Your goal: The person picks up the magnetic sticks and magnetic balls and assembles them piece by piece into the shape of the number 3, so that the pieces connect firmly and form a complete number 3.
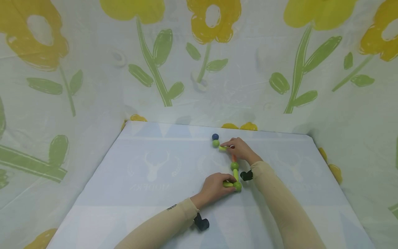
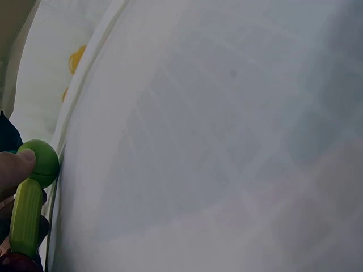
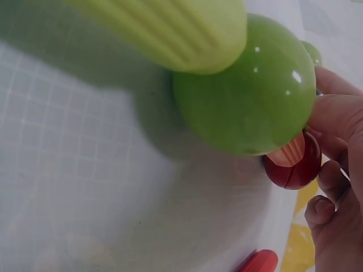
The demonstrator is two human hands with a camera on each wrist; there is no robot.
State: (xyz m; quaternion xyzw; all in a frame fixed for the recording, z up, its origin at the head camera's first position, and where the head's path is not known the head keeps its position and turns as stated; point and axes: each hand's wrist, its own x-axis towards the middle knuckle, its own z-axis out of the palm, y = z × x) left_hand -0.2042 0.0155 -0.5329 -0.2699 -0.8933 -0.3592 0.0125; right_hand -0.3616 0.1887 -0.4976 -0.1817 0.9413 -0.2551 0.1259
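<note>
A chain of toy balls and ribbed rods lies on the table. My left hand [image 1: 214, 186] grips its near corner, thumb on a green ball [image 2: 44, 164] with a yellow-green rod [image 2: 25, 218] beside the fingers. From that corner another yellow-green rod [image 1: 235, 175] leads to a second green ball [image 1: 234, 166], then an orange rod [image 3: 288, 152] and a dark red ball [image 3: 300, 167]. There my right hand [image 1: 242, 149] pinches a short yellow-green rod [image 1: 222, 149], its other fingers beside the red ball. A far green ball [image 1: 216, 143] sits just past this rod.
A dark blue ball [image 1: 215, 137] stands against the far green ball. A red rod [image 3: 260, 262] shows at the bottom of the right wrist view. Flower-printed cloth [image 1: 236, 86] hangs behind and beside the white patterned table [image 1: 124, 193].
</note>
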